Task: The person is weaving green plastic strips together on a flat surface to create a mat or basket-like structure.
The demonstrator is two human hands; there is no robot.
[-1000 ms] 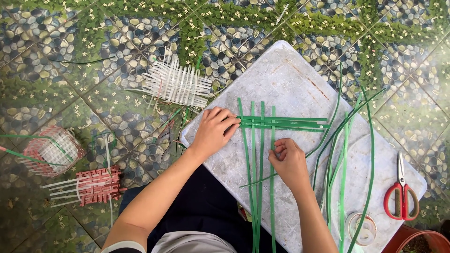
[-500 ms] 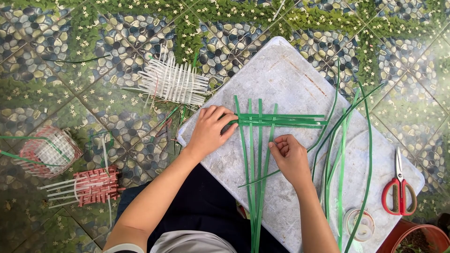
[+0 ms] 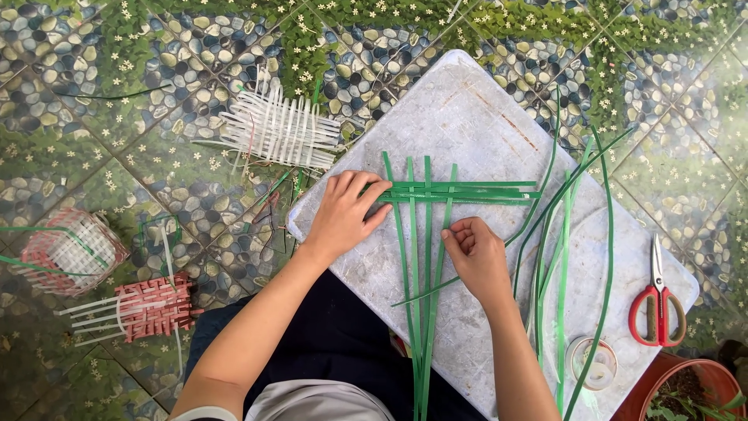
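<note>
Where the white board [image 3: 483, 132] lies on the pebble-patterned floor [image 3: 93, 148], it serves as the reference for all positions below. At its near edge, four upright green strips [image 3: 425, 312] run from the person's lap up across the board. The right hand [image 3: 477, 257] rests on the board's middle, fingers curled, pinching a slanted green strip [image 3: 436, 288] just beside the rightmost upright. The left hand [image 3: 343, 214] lies flat at the board's left part, fingers spread a little, pressing down the left end of the horizontal green strips [image 3: 467, 192] where they cross the uprights. Loose green strips [image 3: 565, 257] curve along the board's right half. On the board's near right corner lie a roll of clear tape [image 3: 592, 362] and, farther right, red-handled scissors [image 3: 658, 300]. A potted plant [image 3: 686, 390] stands just off that corner. Left of the board, on the floor, lie a red and white woven piece [image 3: 152, 308], a pale woven basket [image 3: 70, 249], and, farther away, a white woven mat [image 3: 280, 129].
</note>
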